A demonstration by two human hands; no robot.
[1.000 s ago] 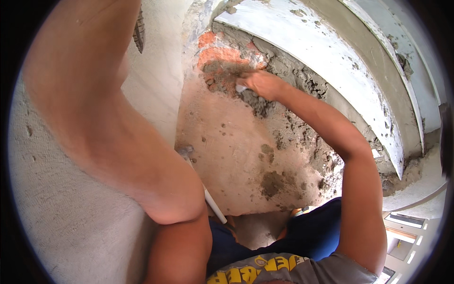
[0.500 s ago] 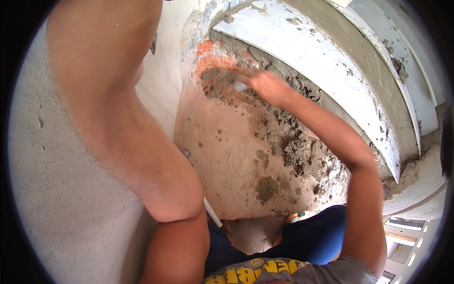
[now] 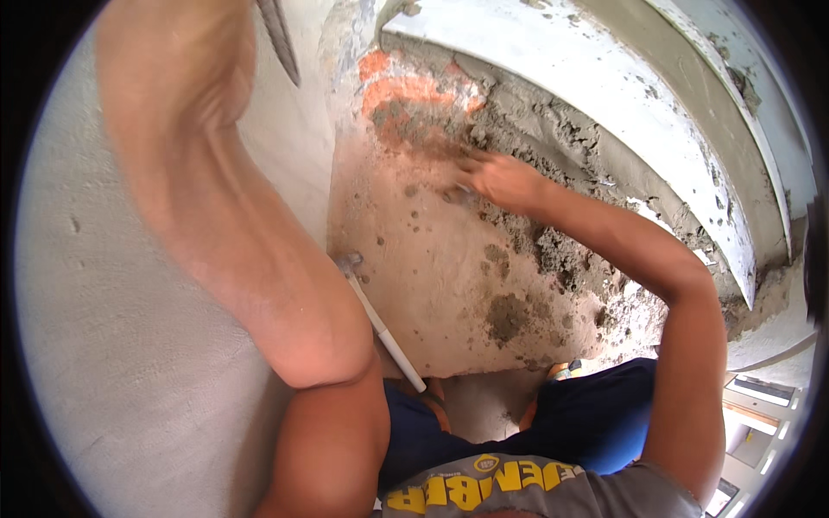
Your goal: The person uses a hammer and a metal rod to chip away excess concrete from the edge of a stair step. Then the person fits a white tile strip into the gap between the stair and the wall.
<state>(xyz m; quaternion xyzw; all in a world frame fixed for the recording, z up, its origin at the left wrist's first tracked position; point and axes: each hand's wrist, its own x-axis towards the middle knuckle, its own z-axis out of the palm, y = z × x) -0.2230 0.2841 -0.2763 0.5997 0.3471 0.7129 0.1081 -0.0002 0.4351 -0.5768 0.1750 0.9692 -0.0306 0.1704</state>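
Note:
My right hand [image 3: 505, 183] is low over a reddish-tan surface [image 3: 406, 302] strewn with wet grey mortar [image 3: 553, 250]. Its fingers are curled and blurred by motion, with a small greyish thing under them that I cannot make out. Exposed orange brick [image 3: 410, 91] lies just beyond. At the upper left my left hand [image 3: 194, 52] is raised beside the wall, its fingers cut off by the frame's edge. A dark pointed metal blade, like a trowel [image 3: 278, 43] seen edge-on, juts out beside it and appears held in that hand.
A white-handled tool [image 3: 397, 354] with a grey head lies by my left elbow. Mortar-spotted white slabs [image 3: 639, 104] rise like curved steps on the right. A rough plastered wall [image 3: 78, 302] fills the left. My knees are at the near edge.
My right hand has swept nearer and slightly right, away from the orange brick. More of the blade beside my left hand shows now. The white-handled tool is more exposed.

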